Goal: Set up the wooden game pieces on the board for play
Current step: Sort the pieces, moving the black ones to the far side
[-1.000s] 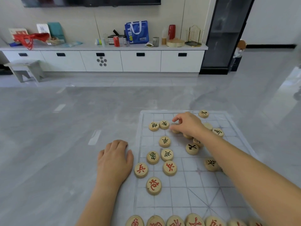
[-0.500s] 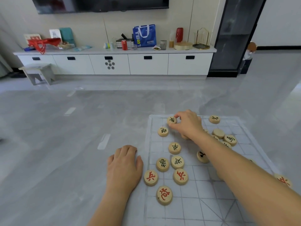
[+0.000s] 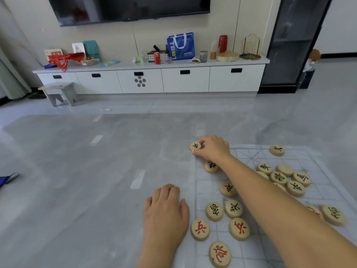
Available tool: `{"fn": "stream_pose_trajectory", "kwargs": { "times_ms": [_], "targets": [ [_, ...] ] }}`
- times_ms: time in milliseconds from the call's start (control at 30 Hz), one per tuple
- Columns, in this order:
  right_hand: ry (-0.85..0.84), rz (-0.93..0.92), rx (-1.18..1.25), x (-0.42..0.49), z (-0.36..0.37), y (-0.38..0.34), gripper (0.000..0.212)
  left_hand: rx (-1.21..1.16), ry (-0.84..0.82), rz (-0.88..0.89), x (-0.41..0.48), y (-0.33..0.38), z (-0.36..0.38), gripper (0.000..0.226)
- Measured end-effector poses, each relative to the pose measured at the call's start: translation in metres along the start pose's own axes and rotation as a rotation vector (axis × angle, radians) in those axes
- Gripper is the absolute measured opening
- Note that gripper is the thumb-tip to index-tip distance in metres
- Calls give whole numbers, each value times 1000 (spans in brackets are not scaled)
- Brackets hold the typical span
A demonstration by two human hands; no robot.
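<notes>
The wooden game pieces [image 3: 228, 188] lay scattered on the board [image 3: 251, 154], a pale sheet with a printed grid spread on the grey floor [image 3: 77, 190]. The right hand [image 3: 212, 148] reached to the far left corner of the board. Its thumb and first finger pinched one black-marked piece [image 3: 195, 146] there. The left hand [image 3: 166, 211] rested palm down just beside the left edge of the board, with the fingers lightly bent and holding nothing.

The right forearm [image 3: 280, 206] crossed the board diagonally and covered part of several pieces on the right side. Against the wall behind stood a long white cabinet [image 3: 185, 80] with a blue bag [image 3: 181, 46] and a red can [image 3: 157, 58] on top. A small stool [image 3: 59, 92] stood to its left and a television [image 3: 131, 8] hung above.

Eighteen discs could be counted, two of them only as slivers. Three had clear red marks near the left hand, one was blurred with red by the forearm, and one showed a blank face. The others had dark marks or were too hidden to tell. The cabinet had five drawer fronts.
</notes>
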State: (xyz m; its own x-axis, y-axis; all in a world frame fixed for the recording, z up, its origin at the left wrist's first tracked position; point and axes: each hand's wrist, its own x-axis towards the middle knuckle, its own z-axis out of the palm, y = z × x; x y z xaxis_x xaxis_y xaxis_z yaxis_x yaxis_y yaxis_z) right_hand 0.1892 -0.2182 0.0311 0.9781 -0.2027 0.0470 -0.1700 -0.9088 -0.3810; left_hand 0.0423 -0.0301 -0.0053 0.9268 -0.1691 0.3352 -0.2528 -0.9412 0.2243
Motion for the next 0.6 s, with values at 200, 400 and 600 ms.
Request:
{"fn": "stream_pose_trajectory", "kwargs": {
  "times_ms": [200,400,600],
  "targets": [
    [-8,91,199,-8,-41,34,67,7,-4,-8,0,0,2,33],
    [-96,-12,305,-63,-67,72,19,-19,-50,-26,1,0,-1,36],
    [-10,-87,190,-97,-75,106,14,-45,-61,-41,1,0,-2,42]
  ]
}}
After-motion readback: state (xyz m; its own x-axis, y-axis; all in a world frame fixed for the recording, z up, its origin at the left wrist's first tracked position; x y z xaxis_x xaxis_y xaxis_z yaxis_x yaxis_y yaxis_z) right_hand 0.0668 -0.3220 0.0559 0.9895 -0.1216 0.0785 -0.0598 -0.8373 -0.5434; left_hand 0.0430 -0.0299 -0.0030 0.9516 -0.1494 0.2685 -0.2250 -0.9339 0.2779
